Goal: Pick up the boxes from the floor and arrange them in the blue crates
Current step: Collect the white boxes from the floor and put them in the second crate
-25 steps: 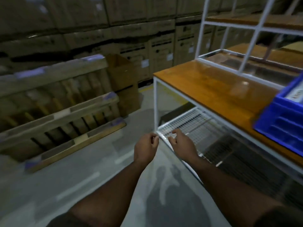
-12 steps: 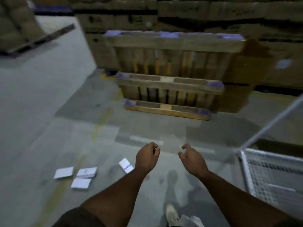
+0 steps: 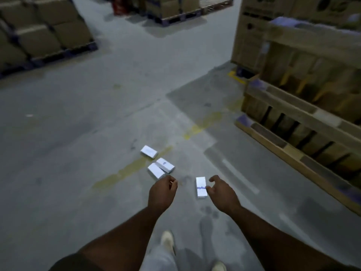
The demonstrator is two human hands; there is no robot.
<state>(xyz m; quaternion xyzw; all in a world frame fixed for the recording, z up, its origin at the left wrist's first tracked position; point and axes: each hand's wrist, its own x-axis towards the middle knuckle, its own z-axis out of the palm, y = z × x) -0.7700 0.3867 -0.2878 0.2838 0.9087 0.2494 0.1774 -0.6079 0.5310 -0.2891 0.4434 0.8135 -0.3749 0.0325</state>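
Right hand: reached forward and down, fingers loosely curled, grasped nothing; seemed to hover above the floor just right of the nearest box, contact impossible to tell from this angle.
Left hand: held out level with the right, fingers curled in, nothing visible inside; true grip impossible to tell for sure, probably empty.
Nearest box: small, white, blue lettering on top, lay flat on the floor between the two hands, closer to the right.
Paired boxes: two white boxes touching, one partly over the other, just left of and beyond the nearest box, just past the left hand.
Far box: white, lay alone beyond the pair, on a worn yellow floor line.
Blue crates: not in view.
Wooden pallets: leaned on edge well right of the nearest box, brown cartons behind.
Feet: pale shoe below the nearest box, close to it.
Likely step: first pick-up, nothing collected.
Risks: low light and a flat box might defeat a fingertip grip, pushing it along the concrete; a forward step might kick or crush a box; grabbing the overlapped pair together might drop one.
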